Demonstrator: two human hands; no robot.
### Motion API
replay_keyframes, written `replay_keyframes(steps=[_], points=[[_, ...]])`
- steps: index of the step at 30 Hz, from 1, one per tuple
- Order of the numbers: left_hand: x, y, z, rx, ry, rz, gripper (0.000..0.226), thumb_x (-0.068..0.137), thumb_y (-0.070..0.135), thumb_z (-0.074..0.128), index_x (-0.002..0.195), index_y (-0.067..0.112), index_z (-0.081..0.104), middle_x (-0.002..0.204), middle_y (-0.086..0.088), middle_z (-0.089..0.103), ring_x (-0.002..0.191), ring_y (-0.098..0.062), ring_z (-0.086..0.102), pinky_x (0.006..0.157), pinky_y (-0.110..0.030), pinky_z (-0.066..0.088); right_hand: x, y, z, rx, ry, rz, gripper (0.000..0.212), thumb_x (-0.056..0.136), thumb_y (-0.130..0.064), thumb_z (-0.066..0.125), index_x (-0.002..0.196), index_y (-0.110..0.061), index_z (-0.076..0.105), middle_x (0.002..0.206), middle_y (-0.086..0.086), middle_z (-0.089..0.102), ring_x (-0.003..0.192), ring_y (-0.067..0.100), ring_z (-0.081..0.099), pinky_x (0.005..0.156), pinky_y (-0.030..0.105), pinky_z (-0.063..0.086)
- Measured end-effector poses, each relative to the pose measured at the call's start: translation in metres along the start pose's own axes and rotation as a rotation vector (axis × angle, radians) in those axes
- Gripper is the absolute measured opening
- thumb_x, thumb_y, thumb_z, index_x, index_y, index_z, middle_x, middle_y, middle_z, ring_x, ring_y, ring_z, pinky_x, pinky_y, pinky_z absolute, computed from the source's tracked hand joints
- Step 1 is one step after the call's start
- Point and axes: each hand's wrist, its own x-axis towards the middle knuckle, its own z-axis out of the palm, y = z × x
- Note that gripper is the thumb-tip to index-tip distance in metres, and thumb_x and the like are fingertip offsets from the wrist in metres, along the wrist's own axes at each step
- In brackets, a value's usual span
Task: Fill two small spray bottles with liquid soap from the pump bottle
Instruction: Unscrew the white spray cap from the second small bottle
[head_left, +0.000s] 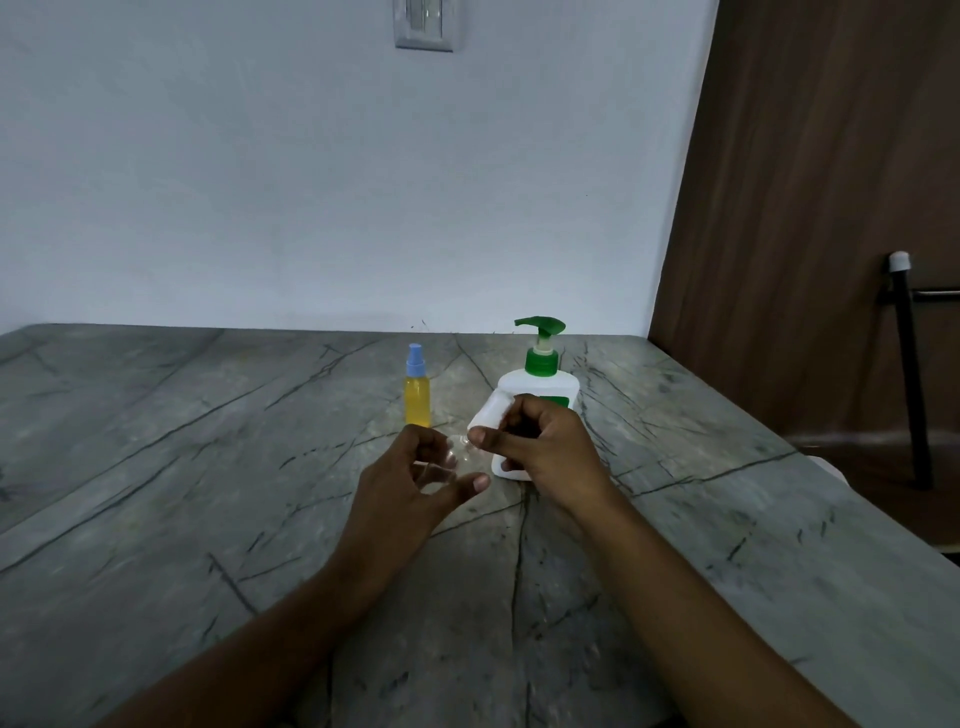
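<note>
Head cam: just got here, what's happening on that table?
A person is working bare-handed at a grey stone table. The right-hand grip holds a small white bottle, tilted, just in front of the pump bottle. The left-hand grip curls round a small clear piece at that bottle's end, too blurred to identify. A spray bottle with a blue top, full of yellow liquid, stands upright left of the pump bottle, untouched.

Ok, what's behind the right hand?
The white pump bottle stands behind the right hand; its green pump head and shoulders show. The hand covers most of its body and label.
</note>
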Motion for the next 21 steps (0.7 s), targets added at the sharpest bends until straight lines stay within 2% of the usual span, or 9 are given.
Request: replay_keyframes(steps=[4, 7, 9, 13, 16, 19, 21], points=[[0.001, 0.001, 0.0, -0.022, -0.02, -0.017, 0.053, 0.059, 0.059, 0.063, 0.101, 0.029, 0.05, 0.09, 0.019, 0.058, 0.081, 0.007, 0.057, 0.062, -0.009, 0.04, 0.001, -0.004, -0.005, 0.135, -0.015, -0.018, 0.02, 0.081, -0.004, 0.071, 0.09, -0.02, 0.066, 0.078, -0.007, 0.067, 0.061, -0.007, 0.06, 0.055, 0.012, 0.048], [0.001, 0.001, 0.0, -0.039, -0.016, -0.008, 0.054, 0.06, 0.058, 0.063, 0.103, 0.028, 0.051, 0.091, 0.017, 0.061, 0.081, 0.007, 0.059, 0.063, -0.01, 0.041, 0.001, -0.006, -0.006, 0.231, -0.008, -0.034, 0.023, 0.082, 0.002, 0.067, 0.099, -0.014, 0.067, 0.079, -0.006, 0.068, 0.064, -0.005, 0.062, 0.057, 0.012, 0.048], [0.001, 0.0, 0.0, -0.052, -0.027, -0.002, 0.053, 0.062, 0.058, 0.064, 0.104, 0.028, 0.051, 0.093, 0.016, 0.062, 0.082, 0.006, 0.06, 0.064, -0.01, 0.042, 0.002, -0.007, -0.005, 0.277, 0.015, -0.046, 0.028, 0.082, 0.004, 0.066, 0.106, -0.009, 0.066, 0.084, -0.002, 0.068, 0.07, -0.002, 0.064, 0.06, 0.014, 0.05], [0.0, -0.002, 0.001, -0.073, -0.044, 0.027, 0.049, 0.064, 0.057, 0.065, 0.102, 0.028, 0.052, 0.094, 0.014, 0.064, 0.086, 0.007, 0.061, 0.066, -0.009, 0.043, 0.003, -0.011, -0.007, 0.378, 0.06, -0.085, 0.029, 0.081, 0.006, 0.065, 0.097, -0.018, 0.064, 0.086, -0.002, 0.069, 0.082, 0.012, 0.068, 0.067, 0.021, 0.054], [-0.002, -0.003, 0.001, -0.099, -0.042, 0.041, 0.047, 0.065, 0.054, 0.067, 0.101, 0.027, 0.054, 0.094, 0.011, 0.066, 0.086, 0.006, 0.062, 0.067, -0.008, 0.044, 0.003, -0.015, -0.011, 0.431, 0.093, -0.107, 0.026, 0.082, 0.004, 0.065, 0.097, -0.017, 0.064, 0.09, -0.001, 0.07, 0.088, 0.02, 0.067, 0.075, 0.025, 0.057], [-0.002, -0.004, 0.0, -0.139, -0.033, 0.049, 0.045, 0.064, 0.05, 0.07, 0.098, 0.024, 0.056, 0.093, 0.006, 0.068, 0.086, 0.004, 0.064, 0.066, -0.008, 0.047, 0.004, -0.023, -0.017, 0.49, 0.129, -0.115, 0.024, 0.082, 0.004, 0.065, 0.098, -0.014, 0.063, 0.099, 0.007, 0.067, 0.092, 0.024, 0.067, 0.079, 0.032, 0.057], [-0.002, -0.005, 0.0, -0.131, -0.029, 0.053, 0.045, 0.064, 0.049, 0.071, 0.098, 0.024, 0.056, 0.093, 0.005, 0.068, 0.087, 0.001, 0.065, 0.068, -0.011, 0.047, 0.006, -0.033, -0.025, 0.53, 0.15, -0.113, 0.023, 0.082, 0.005, 0.065, 0.098, -0.012, 0.062, 0.105, 0.013, 0.064, 0.092, 0.025, 0.067, 0.078, 0.032, 0.058]])
